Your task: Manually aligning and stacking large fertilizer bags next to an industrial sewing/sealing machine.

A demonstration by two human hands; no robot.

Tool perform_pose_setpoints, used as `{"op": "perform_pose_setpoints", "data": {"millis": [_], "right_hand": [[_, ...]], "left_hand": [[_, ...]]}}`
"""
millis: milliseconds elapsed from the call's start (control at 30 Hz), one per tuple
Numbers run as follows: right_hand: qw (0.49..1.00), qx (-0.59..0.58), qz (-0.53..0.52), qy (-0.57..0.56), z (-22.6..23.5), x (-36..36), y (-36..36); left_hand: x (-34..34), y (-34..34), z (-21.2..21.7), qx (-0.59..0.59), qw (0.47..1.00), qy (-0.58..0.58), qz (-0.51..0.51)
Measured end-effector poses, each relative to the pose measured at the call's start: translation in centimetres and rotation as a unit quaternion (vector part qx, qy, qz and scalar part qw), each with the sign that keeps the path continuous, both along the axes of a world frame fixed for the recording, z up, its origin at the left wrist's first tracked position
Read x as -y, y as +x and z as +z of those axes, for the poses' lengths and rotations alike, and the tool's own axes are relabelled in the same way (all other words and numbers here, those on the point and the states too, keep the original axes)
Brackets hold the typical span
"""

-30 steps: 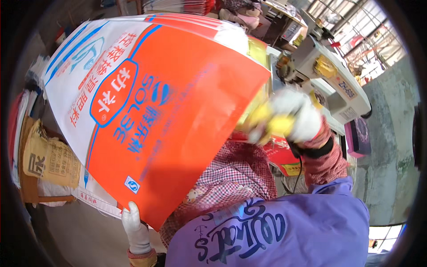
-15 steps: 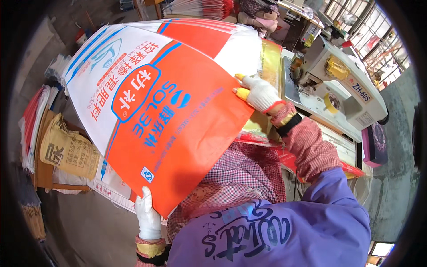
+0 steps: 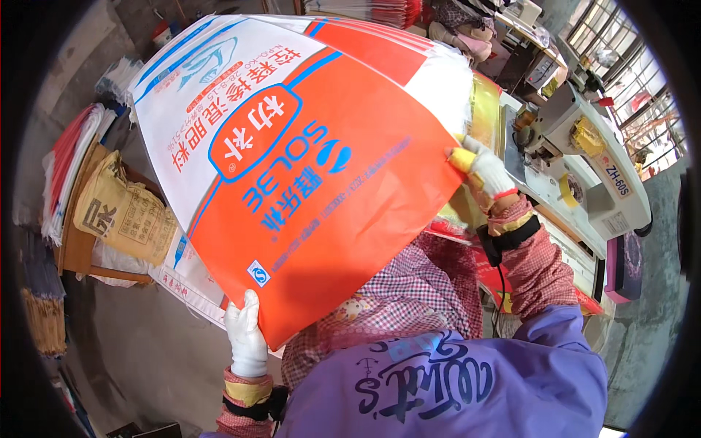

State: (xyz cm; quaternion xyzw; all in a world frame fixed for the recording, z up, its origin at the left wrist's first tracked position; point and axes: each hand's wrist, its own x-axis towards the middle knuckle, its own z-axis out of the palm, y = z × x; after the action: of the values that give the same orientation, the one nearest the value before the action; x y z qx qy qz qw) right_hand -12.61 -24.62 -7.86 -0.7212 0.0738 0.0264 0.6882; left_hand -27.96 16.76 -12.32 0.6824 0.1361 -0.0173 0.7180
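A large flat printed sack (image 3: 380,212), orange-red and white with blue bands, lies at a slant across my lap and the pile in front of me. My left hand (image 3: 246,336), in a white glove, pinches its near left corner, thumb on top. At the right corner my right hand (image 3: 485,175), gloved in white with yellow fingertips, is closed on the edge; its fingers underneath are hidden. More sacks of the same kind (image 3: 365,55) lie fanned out beneath, their red and white ends showing at the far side.
On the right a white sewing machine (image 3: 595,160) stands on its table, with a purple box (image 3: 624,266) beyond my right arm. To the left, a tan sack (image 3: 120,208) hangs over a wooden frame beside stacked red and white sacks (image 3: 69,175). Another stack (image 3: 365,11) lies at the back.
The whole view has shifted, so the scene sits further right. My right hand's fingers, stretched over the sack's edge before, are now curled round its corner. My left hand keeps its hold.
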Motion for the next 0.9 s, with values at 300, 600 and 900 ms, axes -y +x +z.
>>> {"op": "perform_pose_setpoints", "data": {"millis": [300,600,900], "right_hand": [[0.992,0.085,-0.022,-0.087,1.7,-1.5,-1.7],[0.863,0.182,-0.072,-0.466,3.0,-2.6,3.5],[0.727,0.316,-0.208,-0.574,1.2,-3.1,5.0]], "left_hand": [[-1.9,-0.2,3.2,0.039,0.997,-0.06,-0.038],[-2.3,-0.4,2.5,0.038,0.998,-0.003,-0.039],[-3.0,-0.4,2.4,0.063,0.994,0.05,-0.081]]}}
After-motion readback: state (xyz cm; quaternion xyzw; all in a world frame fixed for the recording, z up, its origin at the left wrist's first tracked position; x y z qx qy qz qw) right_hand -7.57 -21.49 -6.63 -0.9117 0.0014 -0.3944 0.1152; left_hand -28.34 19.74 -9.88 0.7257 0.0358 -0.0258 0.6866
